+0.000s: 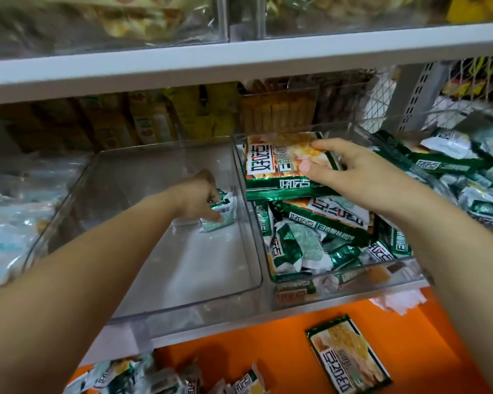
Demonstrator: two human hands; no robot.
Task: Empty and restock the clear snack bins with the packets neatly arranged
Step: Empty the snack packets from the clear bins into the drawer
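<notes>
Head view: a person is reaching into two clear snack bins sitting side by side on a store shelf. The left hand (201, 191) is pinching a small packet (222, 216) low against the right wall of the left bin (182, 307), which is showing nothing else inside. The right hand (350, 172) is grasping a large packet (279, 163) by one end, thumb on its printed face, above the right bin (353, 285), where green packets are lying jumbled at all angles. More loose packets (453, 166) are heaped just beside that bin, and a spare packet (347, 358) is lying flat on the orange surface (268, 345) below.

The step appears to be clearing the last packet from the left bin while lifting stock from the right. Doing it well likely means raising the small packet straight up, clear of the wall, and supporting the large one flat, since glossy film held by one end is apt to sag or slip.
</notes>
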